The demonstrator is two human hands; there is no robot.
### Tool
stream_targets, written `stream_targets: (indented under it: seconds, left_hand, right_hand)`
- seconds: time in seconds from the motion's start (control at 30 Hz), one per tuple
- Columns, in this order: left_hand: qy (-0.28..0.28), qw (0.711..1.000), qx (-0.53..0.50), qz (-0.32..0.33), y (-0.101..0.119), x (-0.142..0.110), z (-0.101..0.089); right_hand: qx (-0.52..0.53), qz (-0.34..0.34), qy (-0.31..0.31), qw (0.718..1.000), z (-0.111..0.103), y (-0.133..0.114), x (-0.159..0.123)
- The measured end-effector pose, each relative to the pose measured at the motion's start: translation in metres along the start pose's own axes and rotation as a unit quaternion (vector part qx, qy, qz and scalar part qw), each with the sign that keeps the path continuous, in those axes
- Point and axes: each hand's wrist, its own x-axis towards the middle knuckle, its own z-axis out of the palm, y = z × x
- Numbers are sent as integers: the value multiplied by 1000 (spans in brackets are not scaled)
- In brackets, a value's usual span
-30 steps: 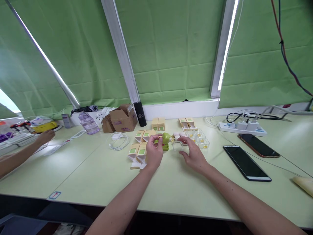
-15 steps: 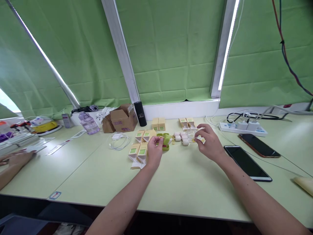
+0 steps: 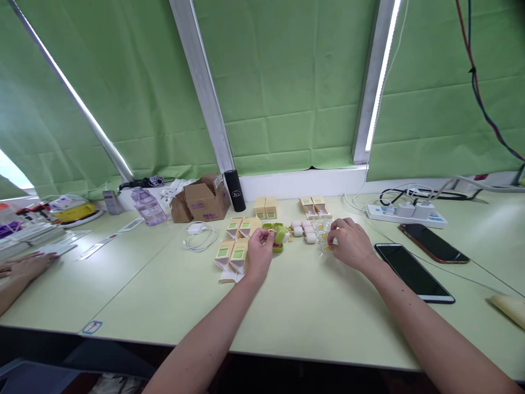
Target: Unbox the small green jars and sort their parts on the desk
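Observation:
My left hand (image 3: 260, 250) is closed, its thumb and finger pinching a small light-green plastic piece (image 3: 281, 234) with a whitish end. Darker green parts (image 3: 279, 249) lie just behind and below it. Fingers curled down, my right hand (image 3: 349, 243) is over a cluster of small clear plastic pieces (image 3: 322, 229) with yellow bits. Its fingertips meet there, and what they grip is mostly hidden. Between the hands sit several pale pinkish-white blocks (image 3: 310, 238) and tiny yellow pieces (image 3: 290, 232). Open small cream boxes (image 3: 238, 255) with green windows stand beside my left hand.
More cream boxes (image 3: 266, 208) stand at the back, with a black cylinder (image 3: 234, 190) and an open cardboard box (image 3: 207, 198) to their left. Two phones (image 3: 414, 272) and a power strip (image 3: 407, 214) lie at right. Another person's hand (image 3: 28, 267) rests at far left.
My right hand has lowered, its fingers curling down onto the clear pieces. My left hand and the green piece stay nearly in place.

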Motion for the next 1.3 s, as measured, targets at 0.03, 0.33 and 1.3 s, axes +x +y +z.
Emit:
stream_targets:
  seconds: [0.03,0.33,1.3]
  left_hand:
    - [-1,1000,1,0,0,0,0]
    - [-8,1000,-4,-10,3,-2,1]
    - [-51,977,-132,-161,5,-3,2]
  right_hand:
    - [-7,1,-1,1000,1,1,0]
    - [-45,3,5,999,9,5,-2]
    - [118,-117,163,972,6,-38,-7]
